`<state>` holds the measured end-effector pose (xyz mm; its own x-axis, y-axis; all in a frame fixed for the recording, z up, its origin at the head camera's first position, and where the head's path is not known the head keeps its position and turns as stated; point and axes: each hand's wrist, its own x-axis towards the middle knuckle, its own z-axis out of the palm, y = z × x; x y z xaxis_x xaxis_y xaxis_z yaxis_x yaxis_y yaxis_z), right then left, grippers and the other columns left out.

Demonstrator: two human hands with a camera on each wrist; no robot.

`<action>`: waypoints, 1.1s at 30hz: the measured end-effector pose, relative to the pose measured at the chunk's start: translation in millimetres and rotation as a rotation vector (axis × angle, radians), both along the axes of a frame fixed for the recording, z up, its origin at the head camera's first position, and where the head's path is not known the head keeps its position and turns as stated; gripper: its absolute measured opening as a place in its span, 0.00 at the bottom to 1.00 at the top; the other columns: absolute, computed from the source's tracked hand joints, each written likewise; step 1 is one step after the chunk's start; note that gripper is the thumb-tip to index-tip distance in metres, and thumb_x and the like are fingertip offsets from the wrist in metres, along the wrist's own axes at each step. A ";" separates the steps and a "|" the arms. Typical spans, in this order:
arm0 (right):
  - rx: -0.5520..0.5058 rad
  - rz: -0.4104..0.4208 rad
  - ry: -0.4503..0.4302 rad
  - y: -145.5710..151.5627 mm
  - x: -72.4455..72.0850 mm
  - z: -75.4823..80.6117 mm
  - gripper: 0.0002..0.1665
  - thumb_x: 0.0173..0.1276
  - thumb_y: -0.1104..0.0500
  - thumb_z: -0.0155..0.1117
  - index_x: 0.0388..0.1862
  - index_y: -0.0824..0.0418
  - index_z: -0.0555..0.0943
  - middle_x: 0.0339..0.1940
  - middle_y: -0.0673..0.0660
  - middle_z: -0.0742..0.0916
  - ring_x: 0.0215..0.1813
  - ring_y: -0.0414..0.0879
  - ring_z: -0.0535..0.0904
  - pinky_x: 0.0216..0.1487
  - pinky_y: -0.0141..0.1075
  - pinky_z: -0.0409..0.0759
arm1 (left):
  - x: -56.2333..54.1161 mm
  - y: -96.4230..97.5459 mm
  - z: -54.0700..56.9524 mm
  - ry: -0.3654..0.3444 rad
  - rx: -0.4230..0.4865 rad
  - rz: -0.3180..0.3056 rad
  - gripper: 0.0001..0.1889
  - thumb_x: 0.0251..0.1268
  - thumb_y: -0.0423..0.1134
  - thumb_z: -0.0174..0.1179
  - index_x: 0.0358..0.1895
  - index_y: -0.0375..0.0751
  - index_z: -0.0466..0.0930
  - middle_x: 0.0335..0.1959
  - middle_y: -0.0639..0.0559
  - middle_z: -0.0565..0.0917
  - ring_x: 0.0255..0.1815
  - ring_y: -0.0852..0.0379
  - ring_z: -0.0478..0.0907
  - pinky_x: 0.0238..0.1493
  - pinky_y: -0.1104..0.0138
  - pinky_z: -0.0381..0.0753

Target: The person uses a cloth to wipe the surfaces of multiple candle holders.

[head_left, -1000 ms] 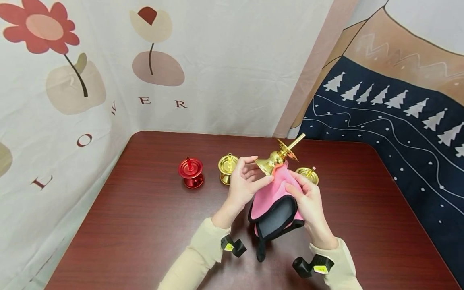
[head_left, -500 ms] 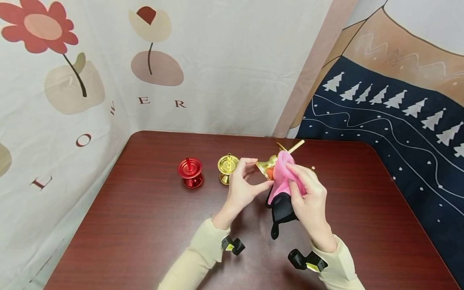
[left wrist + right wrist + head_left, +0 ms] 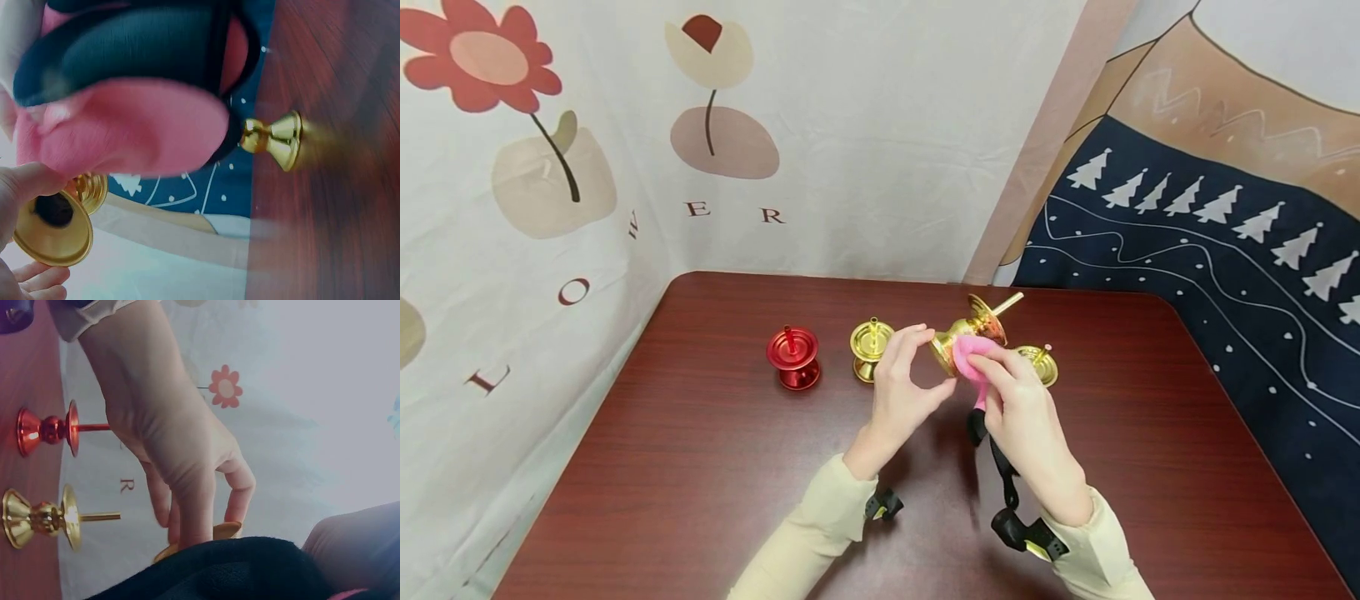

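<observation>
My left hand pinches a gold candlestick by the rim of its flared base, between thumb and fingertips. It is tilted over the table, spike pointing up and right; the left wrist view looks into its hollow base. My right hand grips a pink cloth with black edging and a loop, bunched against the candlestick's body just above the base. In the left wrist view the cloth spreads wide, its dark panel uppermost. The right wrist view has the cloth's dark side hiding most of the candlestick.
On the brown table stand a red candlestick and a gold one left of my hands. Another gold candlestick stands behind my right hand, partly covered. Printed curtains hang behind the table's far edge.
My right hand has moved the cloth from below the candlestick, up over its stem, then down toward its base, bunching it smaller. The candlestick has turned slightly; my left hand keeps its hold.
</observation>
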<state>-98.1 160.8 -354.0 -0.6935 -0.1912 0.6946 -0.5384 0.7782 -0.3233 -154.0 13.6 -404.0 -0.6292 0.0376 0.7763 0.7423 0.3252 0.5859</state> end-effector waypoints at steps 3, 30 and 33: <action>-0.042 -0.039 0.011 1.8 1.4 -1.1 0.23 0.47 0.82 0.58 0.42 0.69 0.82 0.39 0.64 0.81 0.39 0.55 0.76 0.36 0.43 0.79 | 0.8 -0.4 -0.8 0.015 -0.035 0.019 0.30 0.32 0.31 0.76 0.46 0.34 0.75 0.48 0.37 0.76 0.50 0.44 0.75 0.51 0.59 0.75; -0.224 0.077 0.065 7.1 -7.8 -15.4 0.24 0.50 0.82 0.53 0.42 0.65 0.83 0.41 0.61 0.82 0.40 0.48 0.74 0.30 0.27 0.71 | 2.4 1.0 -2.9 0.020 -0.020 -0.019 0.31 0.35 0.33 0.76 0.48 0.35 0.73 0.48 0.39 0.76 0.52 0.47 0.74 0.54 0.61 0.74; -0.321 0.095 0.042 10.0 -8.3 -20.0 0.22 0.52 0.82 0.54 0.41 0.66 0.84 0.40 0.61 0.83 0.40 0.45 0.74 0.28 0.21 0.67 | 3.8 1.3 -0.1 -0.053 0.042 -0.034 0.32 0.35 0.36 0.77 0.48 0.34 0.73 0.46 0.41 0.77 0.49 0.49 0.75 0.52 0.59 0.75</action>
<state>-106.4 170.8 -374.0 -0.6526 -0.0206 0.7575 -0.6217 0.5860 -0.5197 -150.1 14.9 -404.1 -0.6683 0.0278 0.7434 0.7201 0.2748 0.6371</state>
